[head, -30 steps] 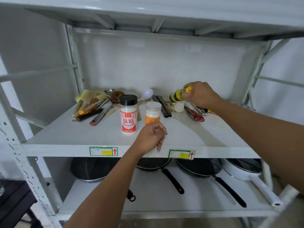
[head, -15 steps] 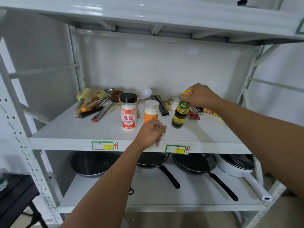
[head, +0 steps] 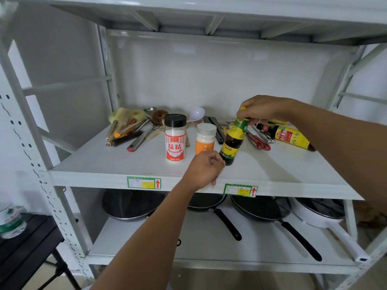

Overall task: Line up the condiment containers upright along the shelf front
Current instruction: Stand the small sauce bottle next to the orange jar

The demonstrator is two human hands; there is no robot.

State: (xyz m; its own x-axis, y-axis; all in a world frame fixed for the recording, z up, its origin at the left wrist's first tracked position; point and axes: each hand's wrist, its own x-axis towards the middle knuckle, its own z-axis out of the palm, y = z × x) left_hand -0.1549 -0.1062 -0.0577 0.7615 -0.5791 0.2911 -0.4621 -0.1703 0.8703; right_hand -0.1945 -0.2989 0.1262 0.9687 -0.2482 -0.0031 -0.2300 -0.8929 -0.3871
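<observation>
My right hand (head: pixel 264 109) grips the yellow cap end of a dark sauce bottle with a green and yellow label (head: pixel 233 143); the bottle leans a little, its base near the white shelf (head: pixel 100 164). My left hand (head: pixel 204 170) rests curled at the shelf's front edge, its fingers touching the bottle's base. To the left stand a red-and-white jar with a black lid (head: pixel 175 139) and an orange jar with a white lid (head: pixel 205 141). Another dark sauce bottle with a red and yellow label (head: pixel 288 137) lies on its side at the back right.
Kitchen tools lie at the back of the shelf: knives and brushes (head: pixel 129 130) on the left, a white spoon (head: pixel 198 114), black chopsticks (head: pixel 215 128), red-handled tools (head: pixel 258 141). Several pans (head: pixel 259 208) sit on the shelf below. A water bottle (head: pixel 10 222) stands on a dark table at left.
My right hand lifted the green-labelled bottle from the back, turned it upright and brought it forward next to the orange jar. My left hand stayed at the shelf edge and now touches the bottle's base.
</observation>
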